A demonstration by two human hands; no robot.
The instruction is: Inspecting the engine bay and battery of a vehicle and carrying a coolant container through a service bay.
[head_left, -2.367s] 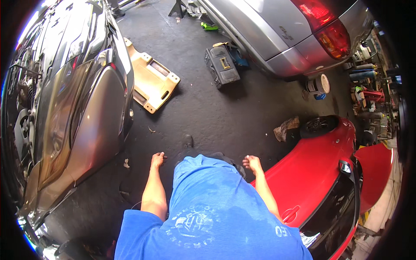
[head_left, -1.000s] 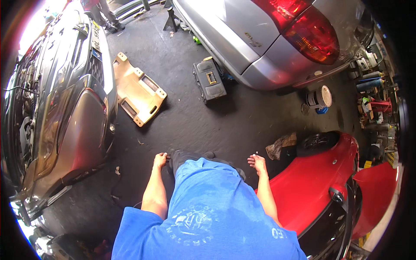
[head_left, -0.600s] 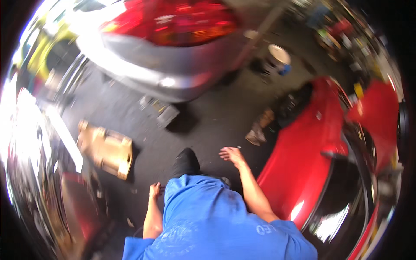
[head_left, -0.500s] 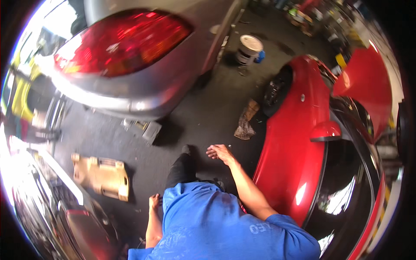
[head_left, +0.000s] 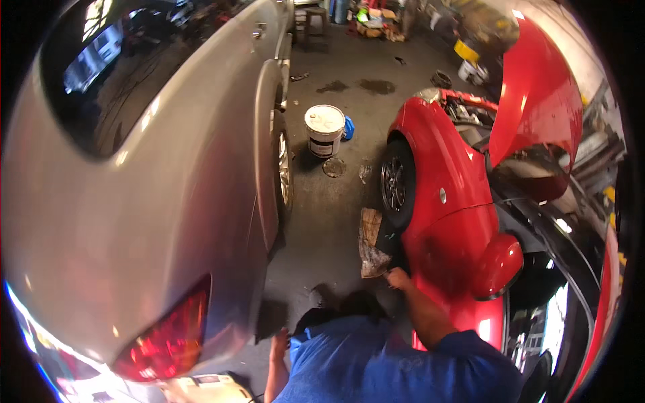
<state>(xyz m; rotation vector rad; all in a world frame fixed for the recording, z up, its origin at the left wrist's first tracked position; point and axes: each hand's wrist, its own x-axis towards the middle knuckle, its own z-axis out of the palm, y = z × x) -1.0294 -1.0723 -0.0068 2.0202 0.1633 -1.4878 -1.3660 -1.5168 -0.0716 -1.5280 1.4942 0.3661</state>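
Observation:
I stand in the narrow lane between a silver car (head_left: pixel 168 221) on my left and a red car (head_left: pixel 450 221) on my right. My left hand (head_left: pixel 277 341) hangs by my side next to the silver car's rear corner, empty with fingers loose. My right hand (head_left: pixel 398 277) swings out at my side, empty, close to the red car's door and just above a crumpled piece of cardboard (head_left: pixel 371 243) on the floor. My blue shirt (head_left: pixel 390 366) fills the lower middle, and one dark shoe (head_left: pixel 316 295) shows ahead of it.
A white bucket (head_left: pixel 324 127) stands on the concrete lane ahead, by the silver car's wheel (head_left: pixel 285 171). The red car's wheel (head_left: pixel 393 185), side mirror (head_left: pixel 497 265) and raised hood (head_left: pixel 537 87) jut in at the right. Clutter lies at the far end (head_left: pixel 376 17).
My view has swung round to the right, from the dark car and tan creeper to the lane between the silver and red cars. Both hands stay empty; the right arm has swung outward.

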